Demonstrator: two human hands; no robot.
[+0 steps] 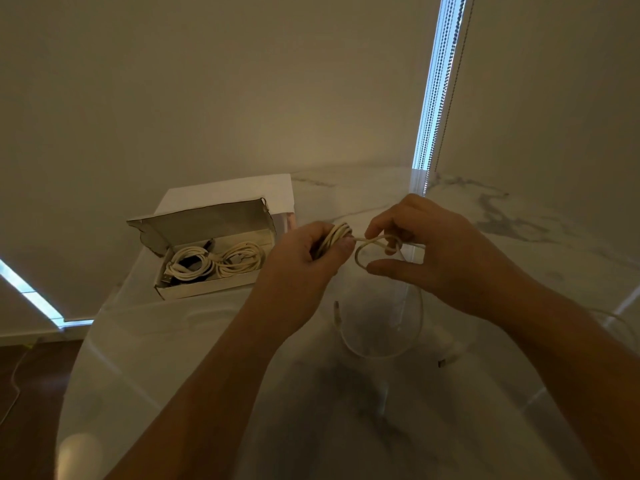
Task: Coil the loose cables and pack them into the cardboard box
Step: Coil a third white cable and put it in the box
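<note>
My left hand [304, 258] grips a bundle of coiled white cable [334, 237] above the table. My right hand [426, 251] pinches the cable's free end, which forms a small loop [362, 259] between the two hands. An open cardboard box [207, 285] stands to the left on the table with its lid tipped back. Inside it lie two coiled white cables [239, 259] and some dark ones. Another loose white cable [381, 351] curves on the table below my hands.
The marble-look table [173, 341] has a rounded left edge with dark floor beyond it. A white box [235, 194] sits behind the cardboard box against the wall. A blind's bead chain [446, 109] hangs at the back right. A thin cable [616, 320] lies at the right.
</note>
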